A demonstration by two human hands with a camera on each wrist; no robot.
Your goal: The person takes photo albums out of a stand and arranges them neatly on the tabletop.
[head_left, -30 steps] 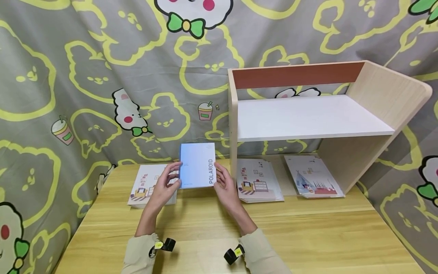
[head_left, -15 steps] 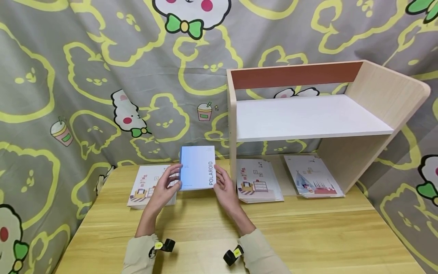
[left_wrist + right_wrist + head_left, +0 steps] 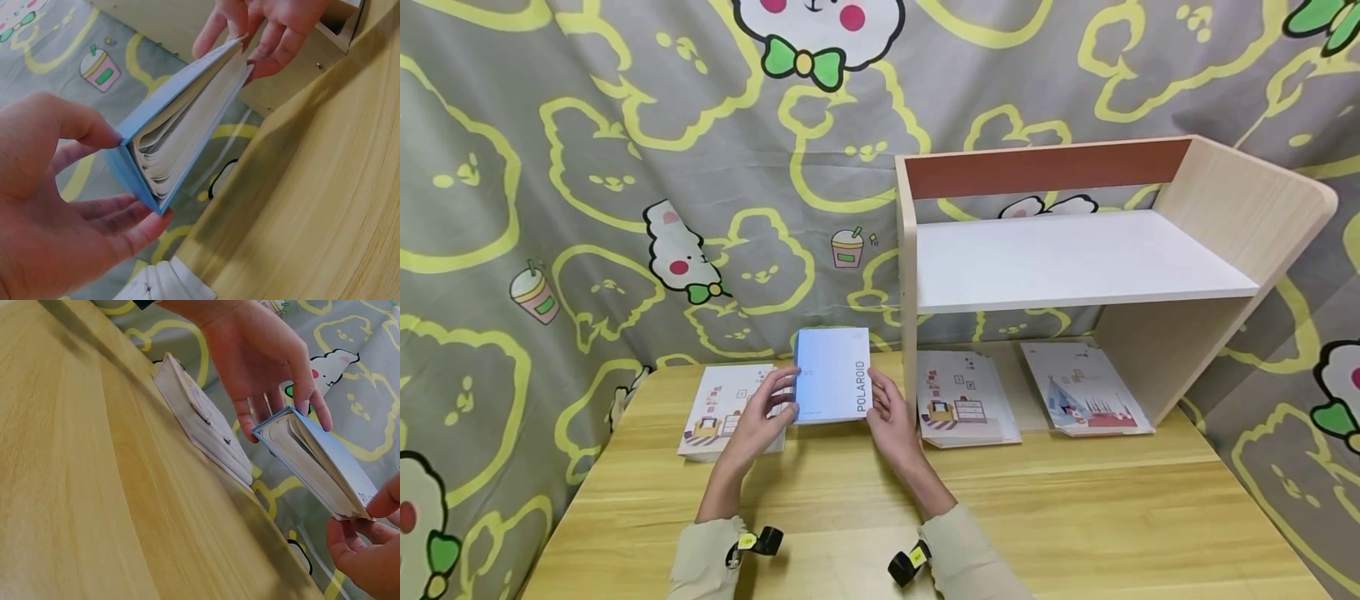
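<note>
Between both hands is a pale blue photo album [image 3: 832,375] lettered POLAROID, held above the table with its cover facing up. My left hand [image 3: 766,421] grips its spine side, thumb on the cover and fingers underneath. The opposite edge is pinched by my right hand [image 3: 895,421]. From the left wrist view, the album [image 3: 187,106] shows loosely spread pages between its covers. The right wrist view has the same album [image 3: 312,462] tilted, with the right hand [image 3: 372,544] at its near end. Just left of the left hand lies a white illustrated album [image 3: 722,408], partly hidden by that hand.
A wooden desk shelf [image 3: 1082,258] with a white board stands on the right of the table [image 3: 835,517]. Under it lie a white illustrated album [image 3: 962,400] and another with a tent picture [image 3: 1086,387]. A patterned grey curtain [image 3: 760,167] hangs behind.
Both hands have lowered the blue photo album slightly toward the table, keeping their hold on its two sides. The head view has shifted a little. The other albums stay where they were.
</note>
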